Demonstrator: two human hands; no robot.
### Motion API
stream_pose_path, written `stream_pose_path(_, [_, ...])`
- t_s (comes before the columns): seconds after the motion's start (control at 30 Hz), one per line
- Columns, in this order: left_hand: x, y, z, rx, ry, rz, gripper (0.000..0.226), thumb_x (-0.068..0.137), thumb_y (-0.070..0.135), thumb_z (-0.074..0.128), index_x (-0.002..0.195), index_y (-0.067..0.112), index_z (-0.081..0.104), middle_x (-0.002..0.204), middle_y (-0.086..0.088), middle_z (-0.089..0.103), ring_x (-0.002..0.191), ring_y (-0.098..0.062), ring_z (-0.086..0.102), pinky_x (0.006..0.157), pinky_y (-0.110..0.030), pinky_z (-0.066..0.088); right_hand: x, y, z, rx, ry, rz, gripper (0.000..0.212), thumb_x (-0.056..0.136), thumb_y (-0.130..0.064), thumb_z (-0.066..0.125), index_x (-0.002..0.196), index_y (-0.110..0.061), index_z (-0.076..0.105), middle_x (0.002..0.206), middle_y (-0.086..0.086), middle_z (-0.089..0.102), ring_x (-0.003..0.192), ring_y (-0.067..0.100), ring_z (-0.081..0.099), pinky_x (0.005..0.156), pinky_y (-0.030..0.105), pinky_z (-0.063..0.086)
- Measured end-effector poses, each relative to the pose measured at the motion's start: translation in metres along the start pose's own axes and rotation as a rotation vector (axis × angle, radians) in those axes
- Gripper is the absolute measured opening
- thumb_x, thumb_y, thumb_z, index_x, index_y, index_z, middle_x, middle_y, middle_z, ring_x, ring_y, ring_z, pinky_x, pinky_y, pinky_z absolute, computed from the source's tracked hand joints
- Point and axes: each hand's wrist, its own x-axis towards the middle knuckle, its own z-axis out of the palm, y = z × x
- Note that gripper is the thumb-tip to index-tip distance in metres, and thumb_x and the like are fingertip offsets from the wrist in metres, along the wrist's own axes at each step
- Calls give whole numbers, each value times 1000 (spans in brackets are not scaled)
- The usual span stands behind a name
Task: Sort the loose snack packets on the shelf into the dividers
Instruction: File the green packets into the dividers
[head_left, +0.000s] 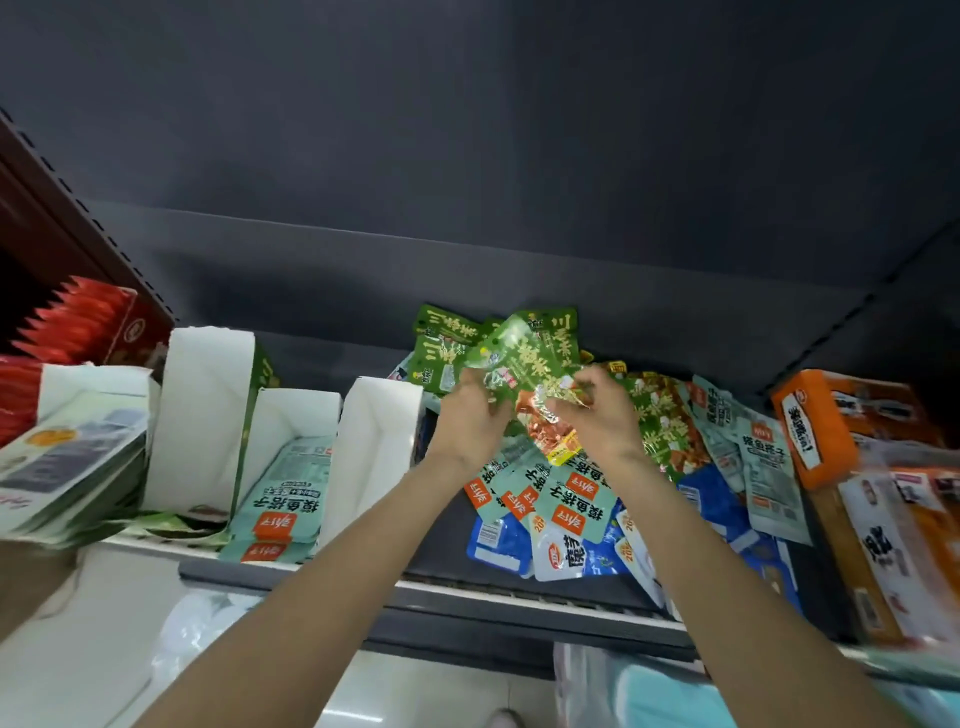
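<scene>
Green packet (511, 358) held above pile between both hands' grip.

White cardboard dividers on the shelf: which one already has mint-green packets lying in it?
The middle divider of the three upright white ones, left of both hands. Mint-green packets lie in it; the taller divider to its left shows none.

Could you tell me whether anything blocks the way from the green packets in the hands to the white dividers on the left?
Nothing visible does. Both the left hand and right hand hold green packets above the pile, and the nearest white divider stands open just left of them.
</scene>
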Motion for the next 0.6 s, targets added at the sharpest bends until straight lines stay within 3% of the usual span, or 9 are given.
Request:
stream_pose_path(0.1, [-9, 6, -31, -118, 110, 32, 51, 91, 25, 60, 129, -4, 41, 121, -12, 60, 102, -25, 60, 70, -15, 36, -31, -24, -3, 353, 1, 24, 55, 83, -16, 69, 133, -12, 47, 139, 4, 46, 117, 8, 39, 94, 23, 30])
stream_pose_path(0.17, [-20, 5, -59, -273, 154, 74, 54, 87, 25, 66, 129, 5, 39, 104, -2, 66, 96, -19, 62, 73, -17, 40, -48, -41, 6, 410, -26, -8, 58, 82, -14, 69, 134, -9, 45, 139, 4, 46, 123, 11, 40, 96, 22, 30])
stream_pose_path(0.23, [-34, -3, -89, -378, 162, 145, 30, 85, 19, 69, 107, 20, 48, 84, 5, 66, 80, -13, 65, 76, -25, 48, -66, -63, 21, 365, -73, -65, 50, 81, -10, 70, 126, -6, 51, 123, -2, 55, 117, 13, 48, 91, 13, 36])
stream_pose_path(0.3, [-49, -18, -121, -416, 151, 220, 22, 84, 12, 68, 86, 23, 50, 77, 3, 68, 72, -15, 68, 73, -32, 51, -83, -86, 43, 317, -122, -141, 32, 80, -1, 69, 110, -3, 58, 104, -3, 64, 96, 12, 58, 74, 7, 46])
stream_pose_path(0.37, [-64, -36, -154, -439, 126, 275, 17, 84, 7, 67, 83, 17, 53, 78, -1, 69, 68, -17, 70, 72, -35, 53, -95, -105, 71, 287, -123, -221, 21, 79, 4, 68, 98, -2, 62, 100, 10, 70, 89, 19, 65, 75, 26, 55])
stream_pose_path(0.43, [-76, -57, -187, -421, 133, 313, 11, 85, 6, 66, 88, 10, 56, 81, -1, 69, 68, -15, 69, 72, -35, 55, -107, -123, 99, 250, -128, -279, 15, 79, 2, 69, 84, -12, 64, 95, 12, 70, 90, 26, 66, 80, 44, 53])
stream_pose_path(0.5, [-85, -81, -217, -364, 174, 337, 13, 85, 7, 66, 95, 6, 58, 84, 1, 69, 71, -12, 68, 76, -36, 54, -118, -140, 130, 196, -134, -318, 17, 80, -4, 70, 76, -20, 63, 90, 12, 69, 86, 30, 65, 79, 49, 51])
stream_pose_path(0.6, [-97, -117, -252, -255, 218, 336, 18, 84, 11, 68, 99, 7, 59, 86, 3, 70, 77, -12, 66, 81, -38, 53, -130, -154, 174, 145, -117, -358, 6, 80, -11, 71, 82, -8, 67, 88, 14, 70, 82, 35, 65, 77, 51, 51])
